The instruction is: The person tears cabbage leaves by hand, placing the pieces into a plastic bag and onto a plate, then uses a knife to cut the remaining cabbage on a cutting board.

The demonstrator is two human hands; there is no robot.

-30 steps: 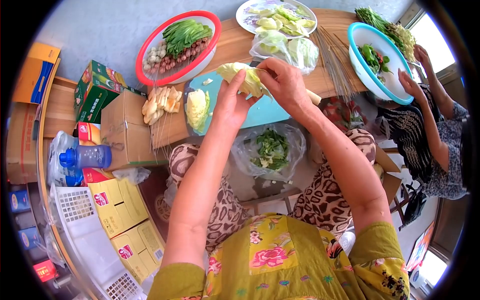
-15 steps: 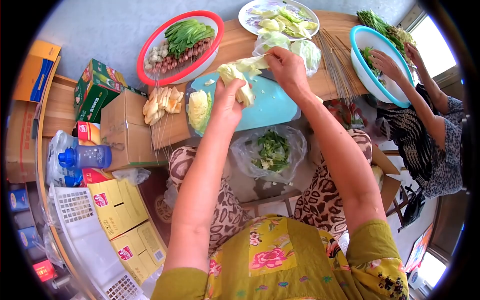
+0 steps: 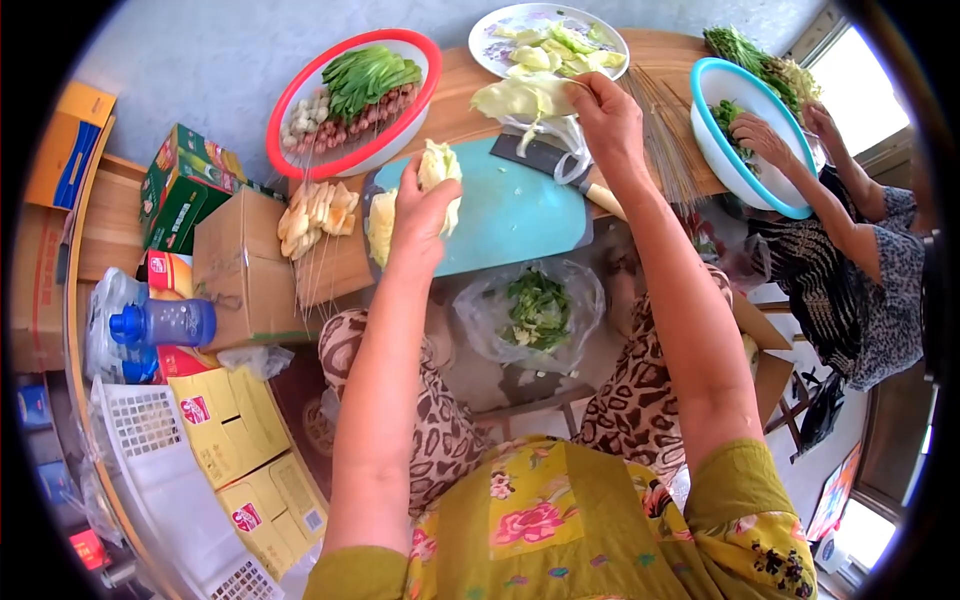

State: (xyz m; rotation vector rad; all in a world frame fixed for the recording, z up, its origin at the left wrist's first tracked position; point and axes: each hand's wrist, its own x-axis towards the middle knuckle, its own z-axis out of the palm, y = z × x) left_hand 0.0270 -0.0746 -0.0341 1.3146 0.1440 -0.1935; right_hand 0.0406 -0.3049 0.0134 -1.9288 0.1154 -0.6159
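Note:
My left hand point(image 3: 425, 212) is closed around a piece of cabbage point(image 3: 440, 168) over the left part of the blue cutting board point(image 3: 500, 212). Pinched in my right hand point(image 3: 610, 115) is a loose pale cabbage leaf point(image 3: 525, 97), held above the board's far edge. Another cabbage chunk point(image 3: 382, 228) lies on the board's left side, partly behind my left hand. A knife point(image 3: 545, 160) with a wooden handle rests across the board's right side. Beyond the leaf, a white plate point(image 3: 490, 45) holds several torn cabbage leaves.
A red-rimmed basin point(image 3: 437, 75) holds skewered food and greens. Sliced food on skewers point(image 3: 318, 215) lies left of the board, bare skewers point(image 3: 665, 140) to its right. Below is a plastic bag point(image 3: 585, 310) of greens. A co-worker's hands point(image 3: 765, 138) work over a blue-rimmed basin point(image 3: 705, 100).
The leaf has come off the cabbage. My right hand has moved up and right with it toward the plate; my left hand has moved left and down with the cabbage, uncovering the knife.

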